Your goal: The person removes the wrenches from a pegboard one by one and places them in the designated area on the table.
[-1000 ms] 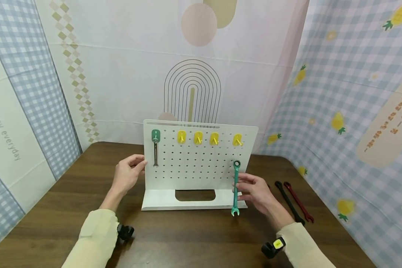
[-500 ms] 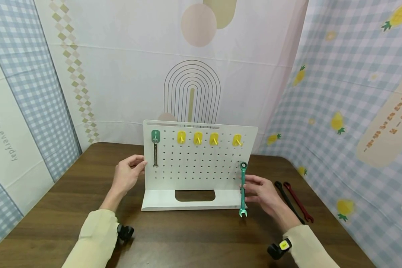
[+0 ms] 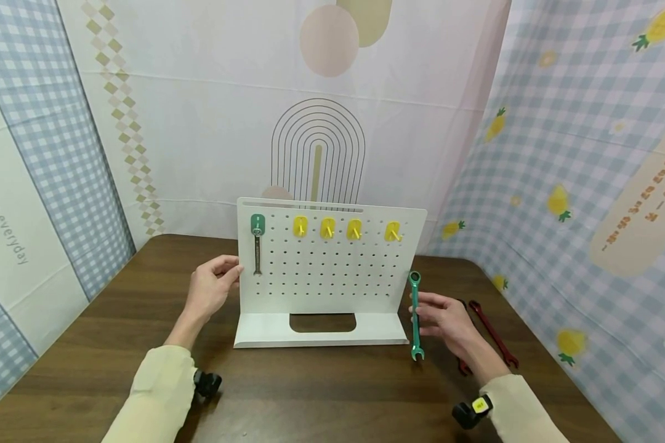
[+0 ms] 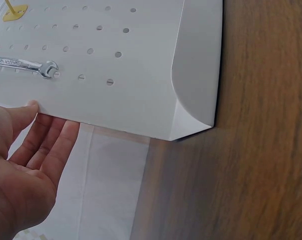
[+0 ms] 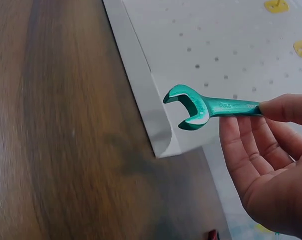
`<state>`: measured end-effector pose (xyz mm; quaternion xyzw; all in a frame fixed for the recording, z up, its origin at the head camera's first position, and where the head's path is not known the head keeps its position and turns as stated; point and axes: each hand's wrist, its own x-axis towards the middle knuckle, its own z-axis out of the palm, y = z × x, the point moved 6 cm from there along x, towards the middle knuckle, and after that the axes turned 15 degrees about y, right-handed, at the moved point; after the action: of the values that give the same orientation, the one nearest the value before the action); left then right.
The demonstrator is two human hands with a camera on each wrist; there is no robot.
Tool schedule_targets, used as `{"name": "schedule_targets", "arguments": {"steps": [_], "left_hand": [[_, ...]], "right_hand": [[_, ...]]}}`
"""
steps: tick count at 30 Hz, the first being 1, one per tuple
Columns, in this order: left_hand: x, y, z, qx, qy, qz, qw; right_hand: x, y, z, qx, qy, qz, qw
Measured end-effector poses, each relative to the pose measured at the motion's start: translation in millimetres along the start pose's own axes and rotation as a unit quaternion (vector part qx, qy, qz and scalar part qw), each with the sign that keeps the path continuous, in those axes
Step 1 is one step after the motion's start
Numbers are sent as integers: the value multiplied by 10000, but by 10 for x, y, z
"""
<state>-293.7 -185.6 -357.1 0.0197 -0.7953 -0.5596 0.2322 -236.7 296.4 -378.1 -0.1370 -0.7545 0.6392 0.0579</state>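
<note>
A white pegboard (image 3: 321,264) stands upright on its base on the table. My left hand (image 3: 213,286) pinches its left edge, the thumb at the front and the fingers at the edge, as the left wrist view shows. Beyond the board's right edge, my right hand (image 3: 443,320) pinches a green combination wrench (image 3: 415,314) by the middle of its shaft. The wrench is held nearly upright, ring end up; its open end (image 5: 191,107) shows in the right wrist view. A small silver wrench (image 3: 257,255) hangs from a green hook (image 3: 257,223) at the board's upper left.
Several yellow hooks (image 3: 327,228) line the upper board. A red wrench (image 3: 493,335) lies on the brown table (image 3: 310,394) at the right. Other wrenches there are mostly hidden by my right hand and forearm. Patterned cloth (image 3: 216,141) hangs behind and at both sides.
My right hand has moved to the right with the green wrench, from in front of the board to beyond its right edge. My left hand has stayed on the board.
</note>
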Motion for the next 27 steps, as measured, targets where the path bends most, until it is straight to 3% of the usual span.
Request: {"name": "schedule_targets", "arguments": {"steps": [10, 18, 27], "left_hand": [[0, -5, 9, -15, 0, 25, 10000], [6, -4, 7, -21, 0, 18, 10000], [-1, -5, 6, 0, -1, 27, 10000]], "right_hand": [[107, 204, -186, -283, 288, 151, 9991], [146, 272, -285, -458, 184, 165, 9986], [186, 352, -383, -1067, 181, 182, 9940]]}}
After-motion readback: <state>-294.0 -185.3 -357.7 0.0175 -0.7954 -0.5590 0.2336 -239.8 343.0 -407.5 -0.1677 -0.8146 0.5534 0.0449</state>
